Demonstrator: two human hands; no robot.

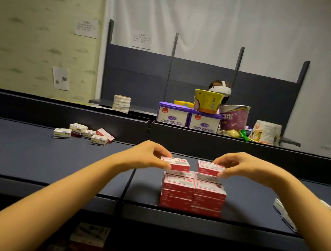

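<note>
Over the shelf-edge stack (193, 195), left hand (147, 154) pinches left box (176, 163), right hand (239, 167) right box (209, 167)

Red boxes (177, 183): print blurred, I can't read it.
White boxes (284, 216): partly behind my right forearm (318, 212).
Wall notices (87, 27): text too small.
Lower-shelf goods (89, 235): dark, unclear.

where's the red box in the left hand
Head view, centre: the red box is pinched by the left hand above the left column of the red stack, beside the twin box in the right hand.
</note>
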